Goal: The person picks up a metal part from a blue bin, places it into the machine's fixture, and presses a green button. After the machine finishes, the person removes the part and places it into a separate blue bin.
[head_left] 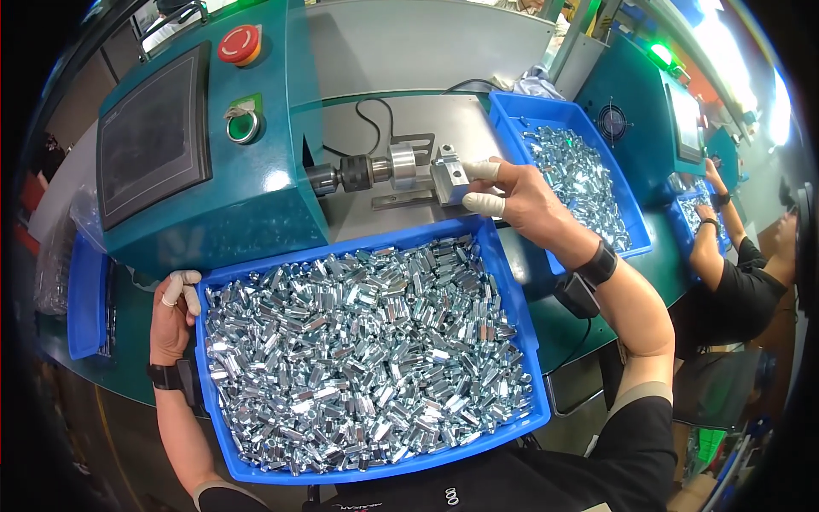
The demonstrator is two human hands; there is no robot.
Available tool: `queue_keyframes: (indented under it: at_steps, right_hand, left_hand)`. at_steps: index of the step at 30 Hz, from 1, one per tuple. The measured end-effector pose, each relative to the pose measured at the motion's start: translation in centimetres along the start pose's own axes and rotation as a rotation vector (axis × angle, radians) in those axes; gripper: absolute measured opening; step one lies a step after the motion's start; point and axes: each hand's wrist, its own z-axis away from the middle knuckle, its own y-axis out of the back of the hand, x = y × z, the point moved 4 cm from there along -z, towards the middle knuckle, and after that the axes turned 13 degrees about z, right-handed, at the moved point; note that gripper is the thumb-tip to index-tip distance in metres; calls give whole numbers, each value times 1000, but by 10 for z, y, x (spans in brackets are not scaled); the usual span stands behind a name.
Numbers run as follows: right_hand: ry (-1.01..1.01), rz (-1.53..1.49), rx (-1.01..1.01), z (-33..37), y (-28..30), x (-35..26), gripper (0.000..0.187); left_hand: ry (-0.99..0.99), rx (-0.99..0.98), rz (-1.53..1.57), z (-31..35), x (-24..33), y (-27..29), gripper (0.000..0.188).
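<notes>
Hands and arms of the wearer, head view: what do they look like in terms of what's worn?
The left hand and right hand both wear off-white fingertip covers. Each wrist has a black band with a dark boxy unit. The short black sleeves end in beige hems.

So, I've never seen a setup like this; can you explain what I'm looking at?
There's no robot here: a camera on a person's head looks down through a fisheye lens, which bends straight edges. The teal machine carries a dark screen, a red button and a chuck. Below it sits a blue tray full of shiny metal pieces.

The person's left hand is at that tray's left edge. The right hand reaches to a metal block facing the chuck; whether its fingers hold a piece, I can't tell.
</notes>
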Motion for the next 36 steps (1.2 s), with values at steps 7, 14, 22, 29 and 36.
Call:
queue_keyframes:
  at_steps: [7, 14, 22, 29, 36]
  right_hand:
    - [128, 91, -101, -17, 9, -9, 47]
    - [186, 76, -199, -32, 8, -10, 43]
    - [269, 45, -213, -37, 9, -5, 45]
    - [287, -34, -213, -34, 6, 4, 44]
    - [318, -44, -207, -36, 4, 6, 43]
  left_hand:
    - [2, 6, 21, -1, -3, -1, 37]
    - [5, 49, 69, 2, -4, -1, 38]
    - [7, 73, 43, 0, 1, 1, 36]
    - [9, 87, 49, 3, -6, 7, 38]
    - [16, 84, 73, 1, -6, 7, 38]
